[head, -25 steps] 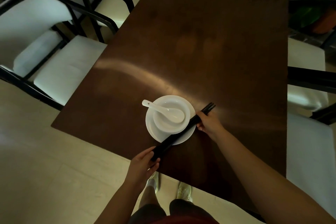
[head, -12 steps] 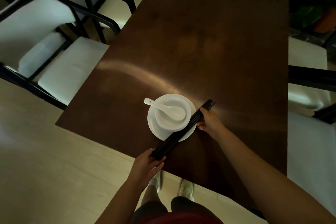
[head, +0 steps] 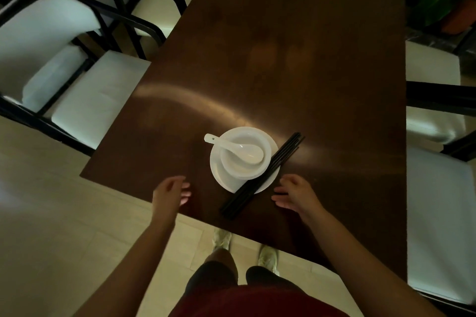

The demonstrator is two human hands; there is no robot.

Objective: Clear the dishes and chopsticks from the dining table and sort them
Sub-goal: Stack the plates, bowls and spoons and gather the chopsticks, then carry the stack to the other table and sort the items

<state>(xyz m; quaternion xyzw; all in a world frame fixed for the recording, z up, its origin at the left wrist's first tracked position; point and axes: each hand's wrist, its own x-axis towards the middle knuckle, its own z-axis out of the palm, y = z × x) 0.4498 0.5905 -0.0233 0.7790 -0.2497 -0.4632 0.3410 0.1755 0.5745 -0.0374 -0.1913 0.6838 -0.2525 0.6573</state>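
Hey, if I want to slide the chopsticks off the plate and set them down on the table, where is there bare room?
Bare wood lies left of the plate, between it and the table's left edge, and all across the far half. It is crowded only near the front edge: chopsticks cross the plate's rim beside the bowl and spoon, flanked by the left hand and right hand.

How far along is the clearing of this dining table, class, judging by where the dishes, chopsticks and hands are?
Done: the bowl sits on the plate with the spoon in it, and the black chopsticks lie bundled across the plate's edge. In hand: nothing; the left hand and right hand are open on either side of the stack. Left: lifting everything off the table and sorting it.
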